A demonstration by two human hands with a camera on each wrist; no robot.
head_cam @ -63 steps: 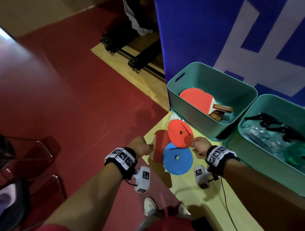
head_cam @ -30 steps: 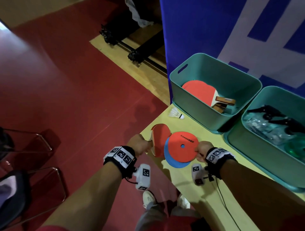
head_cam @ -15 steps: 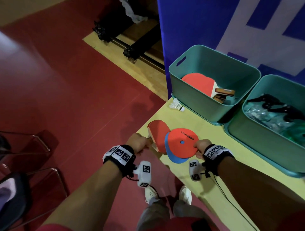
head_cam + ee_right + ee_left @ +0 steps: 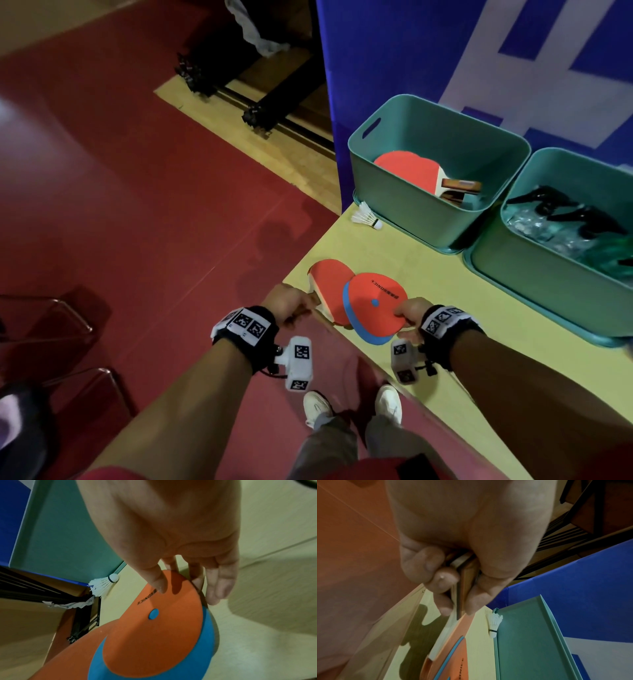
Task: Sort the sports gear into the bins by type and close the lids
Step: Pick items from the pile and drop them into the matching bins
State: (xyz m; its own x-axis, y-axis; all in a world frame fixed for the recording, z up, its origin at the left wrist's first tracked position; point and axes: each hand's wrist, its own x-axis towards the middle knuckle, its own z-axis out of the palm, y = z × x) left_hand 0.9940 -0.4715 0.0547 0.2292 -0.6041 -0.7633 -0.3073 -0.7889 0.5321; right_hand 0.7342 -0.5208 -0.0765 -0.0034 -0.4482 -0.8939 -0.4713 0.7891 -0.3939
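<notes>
Left hand point(image 4: 291, 305): fingers curled tight round the wooden handle of a red table-tennis paddle point(image 4: 329, 287), blade held at the near left corner of the yellow table point(image 4: 445, 284), tilted on edge.

Right hand point(image 4: 411, 313): thumb on top, fingers beneath, pinching the near rim of an orange flat disc point(image 4: 373, 305) stacked on a blue flat disc point(image 4: 371, 337); the pair overlaps the paddle blade from the right. The blue shows through the orange disc's centre hole.

Shuttlecock point(image 4: 366, 217): white, lying on its side on the table just beside the front left corner of the left bin, cork end toward the bin.

Left bin point(image 4: 404, 202): teal, lid off, holding red paddles point(image 4: 407, 168) with wooden handles.

Right bin point(image 4: 534, 274): teal, lid off, just beside the left bin, holding clear plastic-wrapped items and dark-handled gear; contents too indistinct to name.

Surroundings: blue and white panel point(image 4: 428, 51) standing behind both bins; red floor point(image 4: 137, 205) to the left of the table; black wheeled frame point(image 4: 253, 109) on a wooden floor strip beyond; metal chair frame point(image 4: 68, 342) at the lower left; the person's white shoes point(image 4: 318, 407) below the table edge.
</notes>
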